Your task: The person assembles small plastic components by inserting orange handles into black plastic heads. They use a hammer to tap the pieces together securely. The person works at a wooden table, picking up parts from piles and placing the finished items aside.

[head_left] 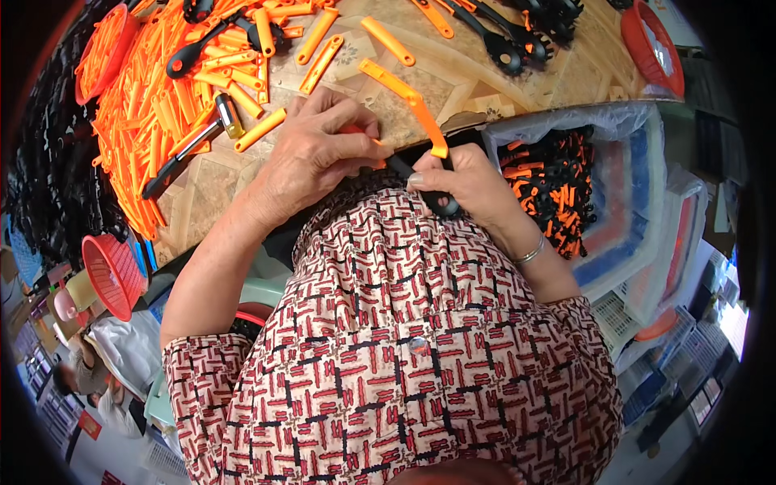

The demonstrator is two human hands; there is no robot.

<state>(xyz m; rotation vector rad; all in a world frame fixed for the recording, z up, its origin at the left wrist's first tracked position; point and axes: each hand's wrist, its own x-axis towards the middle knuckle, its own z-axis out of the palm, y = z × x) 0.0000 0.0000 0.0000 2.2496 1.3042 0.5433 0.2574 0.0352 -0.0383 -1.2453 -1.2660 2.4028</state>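
Note:
My right hand (462, 179) is closed round a black plastic utensil handle (440, 203) with a hole in its rounded end, held at the table's near edge. My left hand (319, 144) pinches a small orange piece (378, 164) at the other end of that handle; the fingers partly hide it. Two orange handle strips (427, 121) lie end to end from the table to just above my right thumb. Several loose orange handle strips (322, 65) are scattered beyond my left hand. A mallet (229, 117) with a yellow head and black handle rests left of it.
A large heap of orange strips (153, 137) covers the table's left. Black utensils (497, 48) lie at the far right, near a red basket (651, 48). A plastic-lined crate (626, 194) at my right holds black-and-orange pieces (554, 194). Another red basket (113, 275) stands lower left.

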